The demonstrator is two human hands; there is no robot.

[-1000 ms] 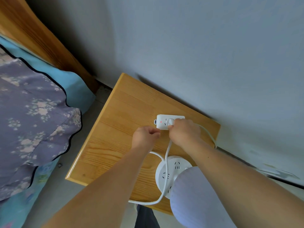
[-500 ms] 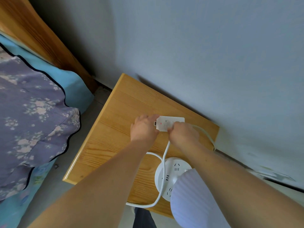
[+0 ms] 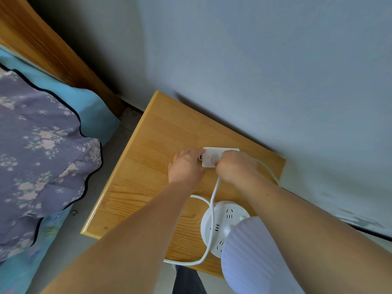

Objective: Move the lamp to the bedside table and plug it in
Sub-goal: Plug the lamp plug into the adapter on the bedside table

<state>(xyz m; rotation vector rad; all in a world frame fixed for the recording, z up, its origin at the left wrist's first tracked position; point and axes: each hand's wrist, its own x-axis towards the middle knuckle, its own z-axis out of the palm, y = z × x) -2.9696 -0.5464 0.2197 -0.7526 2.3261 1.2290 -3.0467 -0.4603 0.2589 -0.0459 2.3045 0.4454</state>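
Note:
A white lamp stands on the wooden bedside table (image 3: pixel 148 158) at its near right: a round base (image 3: pixel 224 228) with socket slots and a pale ribbed shade (image 3: pixel 250 257). Its white cord (image 3: pixel 213 209) loops off the front edge and runs up to a white power strip (image 3: pixel 209 160) with a red light, near the wall. My left hand (image 3: pixel 186 168) presses on the strip's left end. My right hand (image 3: pixel 235 166) covers the strip's right part, closed around the cord's end; the plug itself is hidden.
A grey wall (image 3: pixel 254 71) runs behind the table. A bed with a floral purple quilt (image 3: pixel 38 158), blue sheet and wooden headboard (image 3: pixel 48 49) lies to the left. The strip's own cable (image 3: pixel 269 170) drops over the table's right edge.
My left hand has moved up from beside the cord onto the strip's left end. My right hand stays on the strip with the cord's end.

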